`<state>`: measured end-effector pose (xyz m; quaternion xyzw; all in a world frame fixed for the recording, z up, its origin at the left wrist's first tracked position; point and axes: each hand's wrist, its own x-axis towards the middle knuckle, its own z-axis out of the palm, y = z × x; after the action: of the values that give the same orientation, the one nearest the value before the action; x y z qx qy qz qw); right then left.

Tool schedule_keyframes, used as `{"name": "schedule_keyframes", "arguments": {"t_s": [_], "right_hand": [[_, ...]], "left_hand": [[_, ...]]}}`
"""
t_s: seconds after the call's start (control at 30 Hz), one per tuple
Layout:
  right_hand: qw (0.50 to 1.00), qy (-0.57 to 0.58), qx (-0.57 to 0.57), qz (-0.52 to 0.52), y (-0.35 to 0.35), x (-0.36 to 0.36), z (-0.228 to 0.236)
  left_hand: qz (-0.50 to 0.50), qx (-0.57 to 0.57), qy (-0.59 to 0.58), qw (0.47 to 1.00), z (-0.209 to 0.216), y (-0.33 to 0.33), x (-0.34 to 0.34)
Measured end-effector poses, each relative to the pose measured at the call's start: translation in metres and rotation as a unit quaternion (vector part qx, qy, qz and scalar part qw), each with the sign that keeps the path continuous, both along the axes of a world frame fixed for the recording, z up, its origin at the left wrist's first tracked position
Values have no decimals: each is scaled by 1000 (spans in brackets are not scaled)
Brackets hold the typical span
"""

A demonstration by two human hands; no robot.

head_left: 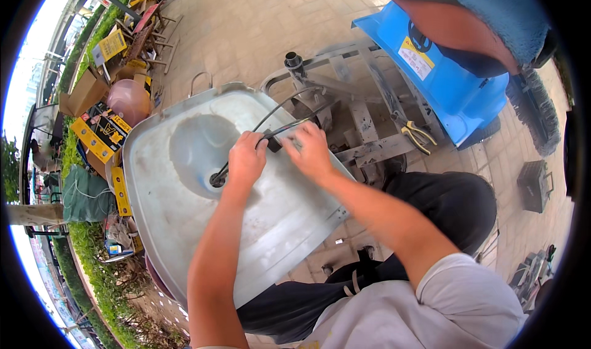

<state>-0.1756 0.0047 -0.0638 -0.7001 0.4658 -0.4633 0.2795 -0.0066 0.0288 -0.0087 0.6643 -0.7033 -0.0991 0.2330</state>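
Observation:
A large grey plastic panel (277,226) lies before me, with a round recess (197,140) on its left side. Black cable (274,112) loops between the hole in that recess and a metal frame beyond the panel. My left hand (247,159) is closed around the cable above the panel. Beside it, my right hand (308,152) has its fingers bent around a dark length of the same cable bundle. The hands are close together but apart, and the fingers hide part of what they grip.
A grey metal frame (363,118) with an upright tube (293,61) stands past the panel. Yellow-handled pliers (418,136) rest on it. A blue plastic body part (443,84) is at the right, below a seat (468,16). Cartons (98,130) and a green bag (86,195) line the left.

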Motion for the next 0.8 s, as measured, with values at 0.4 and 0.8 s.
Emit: {"name": "schedule_keyframes", "arguments": {"t_s": [0.4,0.8], "right_hand": [[910,-61,375,167,-13,4,3],[679,-376,614,144,-17,-30,46]], "left_hand": [[-31,47,10,998,8,5,-6],[-97,1,29,995,-3,13,-5]]}}
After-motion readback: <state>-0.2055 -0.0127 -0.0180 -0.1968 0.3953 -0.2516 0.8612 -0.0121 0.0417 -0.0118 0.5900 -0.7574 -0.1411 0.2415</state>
